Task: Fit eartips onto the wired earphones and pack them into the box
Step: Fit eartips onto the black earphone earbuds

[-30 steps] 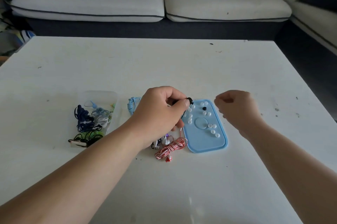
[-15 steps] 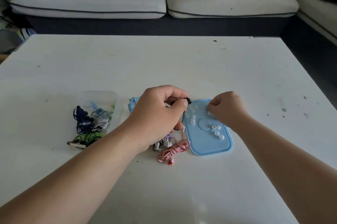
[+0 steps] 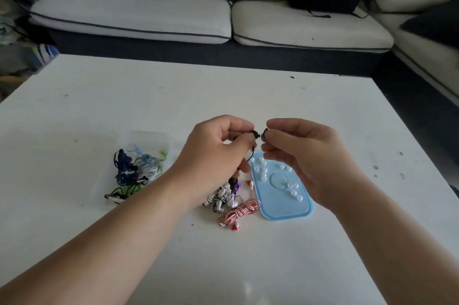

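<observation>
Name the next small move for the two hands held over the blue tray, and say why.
Probably close the gap: the right hand should slide its dark eartip onto the nozzle of the black earbud pinched by the left hand, then press it home. The two parts face each other with a small gap between them, so the tip is not yet seated.

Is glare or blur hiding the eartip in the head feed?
Head view: soft light; one faint glare patch on the white table near the bottom edge, clear of the work; black eartip in the right hand and earbud in the left hand look small, slightly soft; wide-angle bowing curves the sofa.
</observation>
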The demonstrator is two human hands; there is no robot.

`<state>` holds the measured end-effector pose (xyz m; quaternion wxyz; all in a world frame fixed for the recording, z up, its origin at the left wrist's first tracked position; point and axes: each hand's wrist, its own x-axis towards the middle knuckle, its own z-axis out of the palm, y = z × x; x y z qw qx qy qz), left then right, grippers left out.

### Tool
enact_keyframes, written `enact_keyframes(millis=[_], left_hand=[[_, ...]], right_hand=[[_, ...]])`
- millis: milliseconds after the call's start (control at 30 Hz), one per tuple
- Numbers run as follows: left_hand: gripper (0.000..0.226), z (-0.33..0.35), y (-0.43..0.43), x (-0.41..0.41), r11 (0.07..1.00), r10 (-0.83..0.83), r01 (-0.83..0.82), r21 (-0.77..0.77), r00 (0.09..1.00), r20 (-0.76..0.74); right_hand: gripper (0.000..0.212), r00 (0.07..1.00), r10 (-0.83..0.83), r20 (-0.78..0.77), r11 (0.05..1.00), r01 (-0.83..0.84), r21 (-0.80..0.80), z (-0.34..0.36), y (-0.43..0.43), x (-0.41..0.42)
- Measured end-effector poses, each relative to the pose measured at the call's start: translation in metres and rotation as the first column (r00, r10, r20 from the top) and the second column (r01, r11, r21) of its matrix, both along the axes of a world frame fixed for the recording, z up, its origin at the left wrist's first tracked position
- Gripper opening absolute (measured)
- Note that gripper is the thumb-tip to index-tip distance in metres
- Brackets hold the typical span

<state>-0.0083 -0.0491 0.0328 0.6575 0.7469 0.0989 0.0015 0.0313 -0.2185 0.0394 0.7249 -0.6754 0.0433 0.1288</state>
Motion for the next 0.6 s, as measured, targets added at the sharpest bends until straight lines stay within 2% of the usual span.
enact_keyframes(millis=[233, 333, 500, 600], left_hand=[[0.012, 0.007, 0.006, -0.009, 1.0, -0.014, 0.015, -0.022, 0.999, 0.039], [0.011, 0.007, 0.008, -0.009, 0.999, -0.034, 0.035, -0.01, 0.998, 0.047], [0.012, 0.004, 0.008, -0.005, 0.998, -0.062, 0.062, 0.015, 0.997, 0.04], [0.013, 0.003, 0.006, -0.002, 0.998, -0.062, 0.061, 0.028, 0.998, 0.028]], right_hand=[[0.014, 0.999, 0.037, -0.02, 0.983, -0.033, 0.178, -0.001, 0.007, -0.027], [0.024, 0.999, 0.048, 0.005, 0.972, -0.048, 0.229, -0.001, 0.007, -0.023], [0.018, 0.992, 0.129, -0.005, 0.965, -0.125, 0.229, -0.004, 0.002, -0.012], [0.022, 0.984, 0.176, -0.023, 0.964, -0.168, 0.206, -0.005, -0.002, -0.004]])
